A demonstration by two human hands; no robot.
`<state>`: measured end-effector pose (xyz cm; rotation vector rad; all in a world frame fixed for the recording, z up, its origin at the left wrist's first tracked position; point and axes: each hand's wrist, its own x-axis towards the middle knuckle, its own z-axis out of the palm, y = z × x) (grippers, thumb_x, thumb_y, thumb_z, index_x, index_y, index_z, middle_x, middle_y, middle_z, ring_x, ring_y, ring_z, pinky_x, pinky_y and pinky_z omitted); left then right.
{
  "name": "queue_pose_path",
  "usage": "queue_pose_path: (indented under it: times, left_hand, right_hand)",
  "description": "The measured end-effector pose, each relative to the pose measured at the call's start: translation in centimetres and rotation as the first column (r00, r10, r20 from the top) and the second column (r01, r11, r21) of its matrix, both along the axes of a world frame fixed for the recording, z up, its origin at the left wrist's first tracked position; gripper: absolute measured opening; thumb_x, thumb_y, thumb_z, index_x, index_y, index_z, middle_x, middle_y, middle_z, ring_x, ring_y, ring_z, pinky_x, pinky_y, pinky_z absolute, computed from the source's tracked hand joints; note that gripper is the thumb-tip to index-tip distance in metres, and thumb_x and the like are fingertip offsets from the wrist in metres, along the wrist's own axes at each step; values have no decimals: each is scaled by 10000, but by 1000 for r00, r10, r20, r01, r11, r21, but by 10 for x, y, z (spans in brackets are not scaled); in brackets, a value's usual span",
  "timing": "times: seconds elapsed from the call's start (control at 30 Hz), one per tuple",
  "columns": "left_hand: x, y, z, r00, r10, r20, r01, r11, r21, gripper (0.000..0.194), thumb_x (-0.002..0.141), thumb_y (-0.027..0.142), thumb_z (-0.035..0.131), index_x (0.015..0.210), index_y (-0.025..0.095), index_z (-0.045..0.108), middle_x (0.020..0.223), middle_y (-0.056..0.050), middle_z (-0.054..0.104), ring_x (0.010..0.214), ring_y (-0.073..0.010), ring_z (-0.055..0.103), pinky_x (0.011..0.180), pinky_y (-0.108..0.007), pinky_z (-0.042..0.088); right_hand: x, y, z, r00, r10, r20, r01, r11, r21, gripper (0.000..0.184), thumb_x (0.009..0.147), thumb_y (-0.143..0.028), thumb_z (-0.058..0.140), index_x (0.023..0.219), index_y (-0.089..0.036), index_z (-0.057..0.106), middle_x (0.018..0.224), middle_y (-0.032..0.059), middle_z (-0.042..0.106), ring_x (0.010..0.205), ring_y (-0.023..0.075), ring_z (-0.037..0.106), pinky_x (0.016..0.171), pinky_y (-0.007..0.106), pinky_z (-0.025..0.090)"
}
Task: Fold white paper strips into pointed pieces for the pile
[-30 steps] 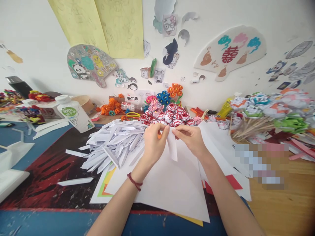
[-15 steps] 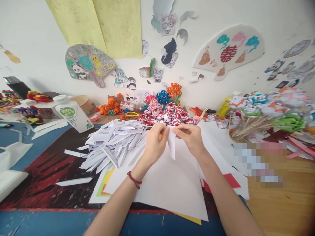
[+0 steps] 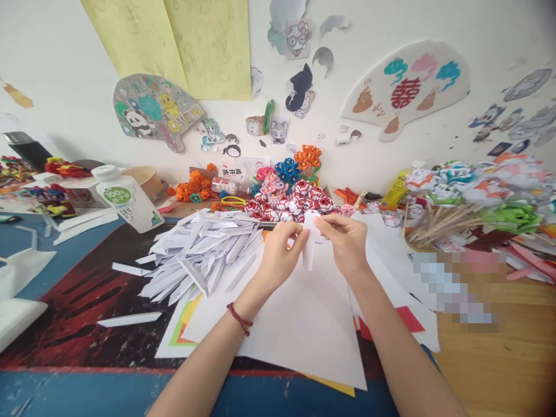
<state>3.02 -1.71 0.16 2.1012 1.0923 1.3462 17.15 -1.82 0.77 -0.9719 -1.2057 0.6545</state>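
A narrow strip of white paper (image 3: 308, 255) hangs between my hands, its lower end pointing down. My left hand (image 3: 283, 249) pinches it from the left side with thumb and fingers. At its upper right edge, my right hand (image 3: 346, 238) also grips it between thumb and forefinger. Below both hands lie large white sheets (image 3: 304, 336), stacked over yellow and green paper. To the left is a heap of folded white paper strips (image 3: 195, 255). Just beyond my fingers sit red-and-white paper flowers (image 3: 299, 202).
A white bottle (image 3: 127, 200) leans at the back left. Flowers on sticks (image 3: 460, 191) are bunched at the right, over a wooden surface (image 3: 490, 370). Single strips (image 3: 130, 319) lie on the dark mat (image 3: 82, 307). The wall (image 3: 382, 23) bounds the back.
Both hands have shifted slightly right with the paper strip. The strip's top now shows above my left fingers, and its lower end has risen a little.
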Motion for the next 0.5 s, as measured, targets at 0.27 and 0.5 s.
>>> queue_pose_path:
  times: [0.27,0.5]
  left_hand:
    - [1,-1,2,998,-55,-29,54,998,-40,233,898,266,490,683,179,518,691,3,580,700,-126,520,666,-240,392]
    - [3,-3,1,993,-115,-42,110,990,-93,240,895,287,496,682,183,538,693,-1,602,696,-130,536,677,-249,417]
  right_hand:
    - [2,1,1,999,-44,-26,45,999,25,126,713,-294,714,662,-182,691,614,0,588,550,123,497,534,268,423]
    - [3,1,1,990,-130,-61,132,991,35,144,716,-316,704,675,-179,688,599,3,591,569,137,515,547,278,428]
